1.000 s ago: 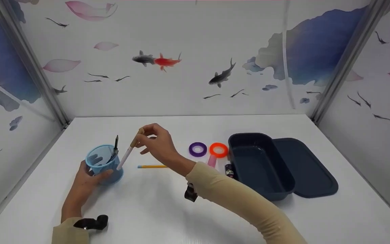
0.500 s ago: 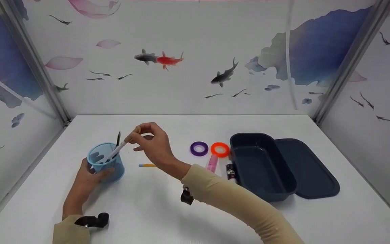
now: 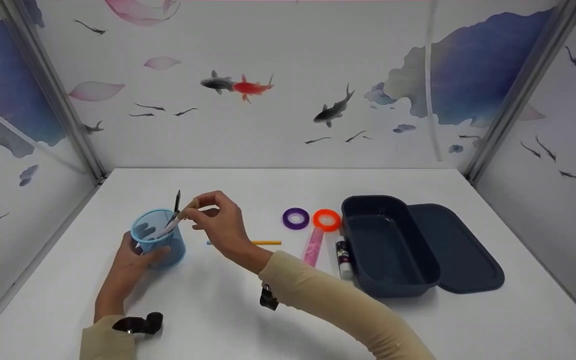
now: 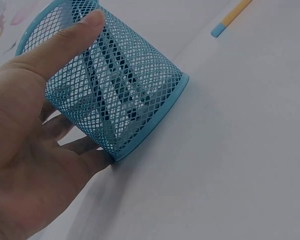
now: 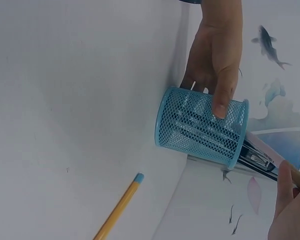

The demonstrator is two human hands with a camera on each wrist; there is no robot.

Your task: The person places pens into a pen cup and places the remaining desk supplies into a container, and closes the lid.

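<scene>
My left hand [image 3: 129, 262] grips a light-blue mesh pen cup [image 3: 174, 254] at the left of the table, thumb across the near side and fingers around the far side. Between the thumb and fingers of my right hand [image 3: 224, 222] is a slim white stick with a tan end [image 5: 265, 147], held slantwise with its white lower part inside the cup's rim. Beside it, a dark pencil [image 3: 178, 200] and other dark slim items stick out of the cup. In the left wrist view, several long shapes show through the mesh [image 4: 135, 65].
A yellow pencil with a blue end [image 3: 267, 242] lies behind my right wrist. Further right are a purple ring [image 3: 285, 218], an orange ring [image 3: 319, 220], a pink tube [image 3: 313, 246] and a black-and-white tube [image 3: 344, 257]. A dark-blue box [image 3: 398, 290] stands beside its flat lid [image 3: 468, 250].
My right hand has moved left and down, bringing the white stick from outside the cup to over its rim and then into it. My left hand keeps hold of the cup.
</scene>
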